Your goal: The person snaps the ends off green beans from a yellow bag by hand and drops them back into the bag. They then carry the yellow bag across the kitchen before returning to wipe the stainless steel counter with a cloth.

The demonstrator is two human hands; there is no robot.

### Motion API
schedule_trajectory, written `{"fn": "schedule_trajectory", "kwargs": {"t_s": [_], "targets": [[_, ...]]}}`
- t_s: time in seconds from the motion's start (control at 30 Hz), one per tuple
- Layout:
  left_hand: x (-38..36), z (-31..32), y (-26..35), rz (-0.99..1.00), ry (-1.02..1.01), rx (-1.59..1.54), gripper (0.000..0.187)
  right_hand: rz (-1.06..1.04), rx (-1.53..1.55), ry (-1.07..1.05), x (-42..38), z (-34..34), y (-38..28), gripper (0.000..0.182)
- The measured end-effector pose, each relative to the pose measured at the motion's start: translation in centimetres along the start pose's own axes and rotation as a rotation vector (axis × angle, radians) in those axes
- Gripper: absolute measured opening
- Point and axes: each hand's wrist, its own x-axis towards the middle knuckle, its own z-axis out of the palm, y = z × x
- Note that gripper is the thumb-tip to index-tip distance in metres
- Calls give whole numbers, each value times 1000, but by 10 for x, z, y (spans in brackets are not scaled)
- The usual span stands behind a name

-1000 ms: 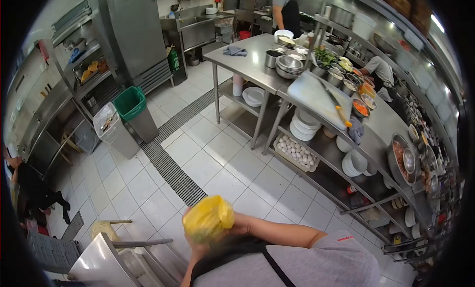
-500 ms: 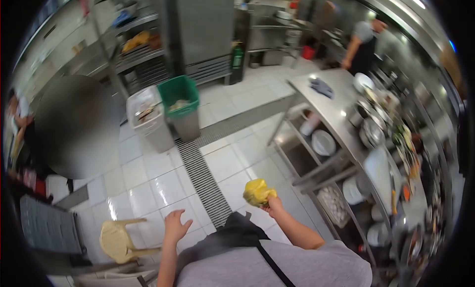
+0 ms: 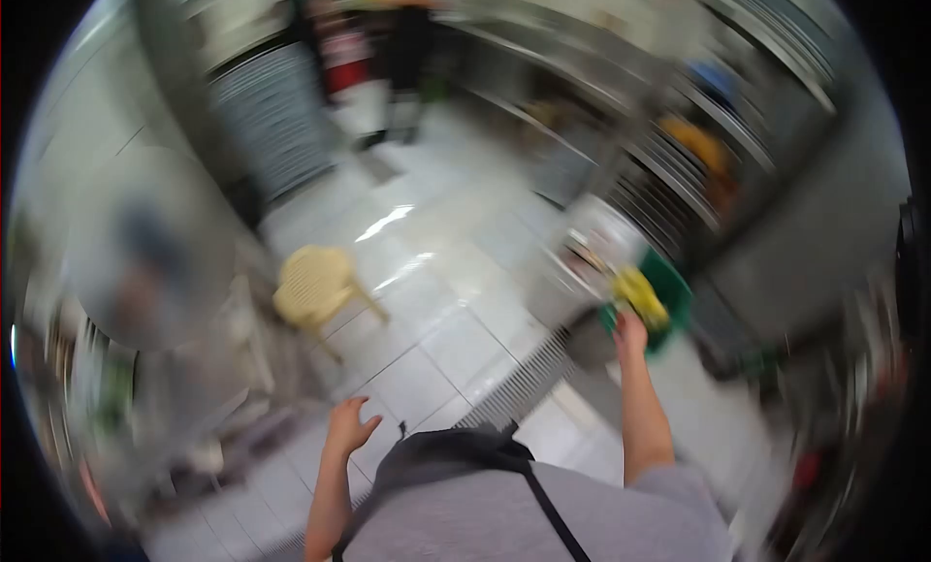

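My right hand point(image 3: 631, 335) stretches forward, its fingers closed on a crumpled yellow bundle point(image 3: 640, 297) with darker patches. In this view the bundle overlaps the opening of a green bin point(image 3: 676, 283). Beside that bin on the left stands a whitish bin point(image 3: 555, 289) with waste showing at its top. My left hand point(image 3: 350, 427) hangs over the tiled floor at my other side, thumb apart from the fingers, holding nothing. What exactly the yellow bundle is I cannot tell.
A cream plastic chair point(image 3: 318, 286) stands ahead on the left. A floor drain grate point(image 3: 519, 383) crosses the tiles toward the bins. Metal shelving point(image 3: 669, 184) rises behind them. Another person in dark trousers point(image 3: 407, 58) stands at the far end, blurred.
My view has swung left, bringing the bins to my right side and the chair ahead. The yellow bundle, still in my right hand, has moved from above the floor to over the green bin.
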Motion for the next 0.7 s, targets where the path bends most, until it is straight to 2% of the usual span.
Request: {"fn": "schedule_trajectory", "kwargs": {"t_s": [0.03,0.07,0.1,0.13,0.17,0.2,0.23,0.27,0.3,0.33,0.37,0.43,0.47,0.5,0.53,0.57,0.6,0.63,0.67,0.7], "targets": [[-11,5,-2,-57,48,-6,50,23,64,-80,8,29,19,19],[-27,10,-5,-123,93,-15,50,27,-117,-284,20,41,52,27],[-42,13,0,-215,166,-16,49,46,-215,-358,10,67,74,33],[-59,16,3,-300,237,-7,49,241,-315,-414,-10,97,91,37],[-82,24,7,-447,328,-27,49,358,-518,-522,6,114,146,26],[-103,30,11,-559,385,-23,48,-220,-1194,-1008,31,117,206,30],[-105,36,20,-647,426,-16,47,-1009,-1628,-1465,53,145,240,49],[-143,40,14,-741,479,-22,47,-1017,-1432,-1592,-14,168,241,46],[-165,47,14,-873,481,-87,46,-309,-1490,-1417,-110,205,192,30],[-192,57,12,-992,479,-153,44,-490,-1435,-1734,-112,224,234,15],[-220,87,3,-1096,609,-253,43,-632,-1419,-1919,-141,245,254,12],[-276,180,-11,-1283,932,-350,43,-496,-1212,-2196,-194,284,276,15],[-301,229,-3,-1462,961,-438,44,-291,-1279,-2132,-238,297,258,16],[-327,267,7,-1712,663,-454,44,-307,-1251,-2185,-264,310,266,16],[-351,302,31,-1868,545,-712,43,-281,-1395,-2171,-290,323,278,21],[-376,365,40,-1908,154,-571,39,-259,-1541,-2141,-316,334,290,27],[-412,400,81,-1535,173,-248,22,-242,-1544,-2198,-340,346,298,33],[-405,399,105,-1531,-345,-537,39,-258,-1529,-2223,-357,350,308,33],[-390,405,99,-1990,161,-794,41,-268,-1377,-2377,-381,353,316,32],[-388,391,70,-1992,192,-787,41,-279,-1221,-2516,-407,359,325,30]]}}
